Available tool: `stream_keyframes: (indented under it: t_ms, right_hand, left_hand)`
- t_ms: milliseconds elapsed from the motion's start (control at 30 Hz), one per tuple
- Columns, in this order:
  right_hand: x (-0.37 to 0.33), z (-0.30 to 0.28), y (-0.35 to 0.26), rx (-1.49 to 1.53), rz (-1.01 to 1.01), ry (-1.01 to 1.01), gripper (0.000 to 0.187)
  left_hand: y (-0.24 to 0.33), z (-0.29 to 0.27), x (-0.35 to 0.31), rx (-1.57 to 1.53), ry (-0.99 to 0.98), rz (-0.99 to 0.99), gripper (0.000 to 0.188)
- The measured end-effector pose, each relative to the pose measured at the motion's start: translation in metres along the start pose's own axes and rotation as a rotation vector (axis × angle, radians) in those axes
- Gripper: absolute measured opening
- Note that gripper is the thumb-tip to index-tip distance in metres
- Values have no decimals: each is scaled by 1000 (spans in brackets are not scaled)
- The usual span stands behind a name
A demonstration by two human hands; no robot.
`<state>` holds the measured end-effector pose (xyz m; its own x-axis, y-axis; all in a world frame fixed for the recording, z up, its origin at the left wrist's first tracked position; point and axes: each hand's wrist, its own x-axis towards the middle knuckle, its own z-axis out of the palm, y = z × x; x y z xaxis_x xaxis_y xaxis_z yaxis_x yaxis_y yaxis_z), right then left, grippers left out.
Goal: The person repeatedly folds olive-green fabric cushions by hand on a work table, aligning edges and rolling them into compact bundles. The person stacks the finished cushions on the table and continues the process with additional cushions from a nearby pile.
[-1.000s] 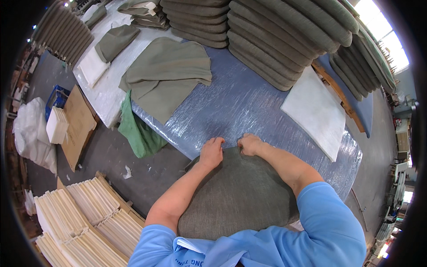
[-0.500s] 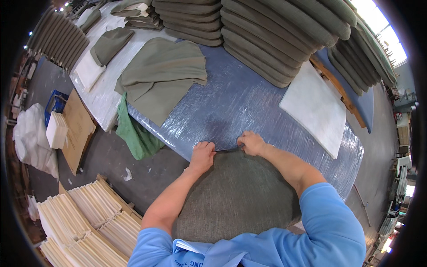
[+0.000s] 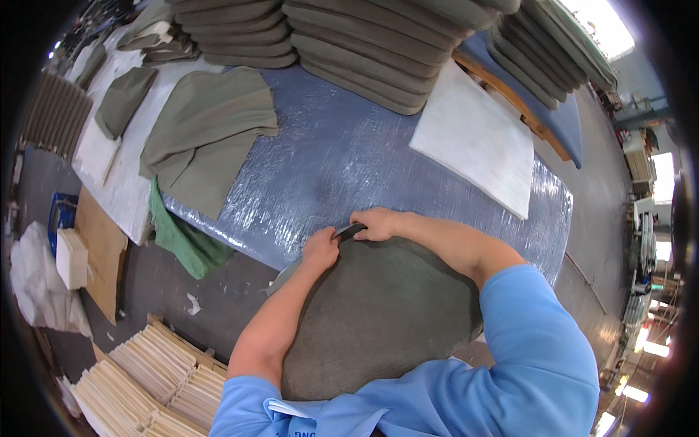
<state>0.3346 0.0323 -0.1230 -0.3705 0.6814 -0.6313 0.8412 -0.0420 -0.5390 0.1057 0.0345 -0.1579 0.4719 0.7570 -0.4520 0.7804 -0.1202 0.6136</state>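
Cushion [image 3: 378,313] before the person [image 3: 437,397], table [image 3: 328,160] beyond it, fabric [image 3: 211,131] on the table's left, sheet [image 3: 477,138] at right, stacked cushions [image 3: 364,58] behind.

Rounded, dark grey-green fabric cushion [image 3: 386,313], broad face upward.

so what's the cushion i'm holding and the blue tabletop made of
The held cushion seems covered in matte woven fabric, from its faintly streaky texture; filling hidden. The blue tabletop looks wrapped in glossy plastic film, given its wrinkled glints.
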Motion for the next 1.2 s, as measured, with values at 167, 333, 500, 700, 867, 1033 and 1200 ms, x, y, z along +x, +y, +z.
stream_keyframes:
  t_ms: [167,333,500,700,867,1033,1200]
  right_hand:
    - [15,14,-3,-64,74,64,39]
    - [14,28,-4,-128,31,237,41]
    - [32,24,1,-163,-20,244,36]
    - [43,37,16,-124,-73,316,41]
    - [12,-2,31,-13,-86,65,42]
    - [-2,4,70,125,-8,112,38]
    - [15,17,64,108,-4,228,32]
  left_hand:
    - [9,9,1,87,70,-101,23]
    - [11,16,7,154,102,-120,21]
    - [2,21,18,129,128,-125,20]
    - [1,23,21,197,141,-107,23]
    - [1,16,16,106,114,-110,40]
    - [26,-9,21,11,-293,-58,57]
    - [36,30,46,3,-63,-56,38]
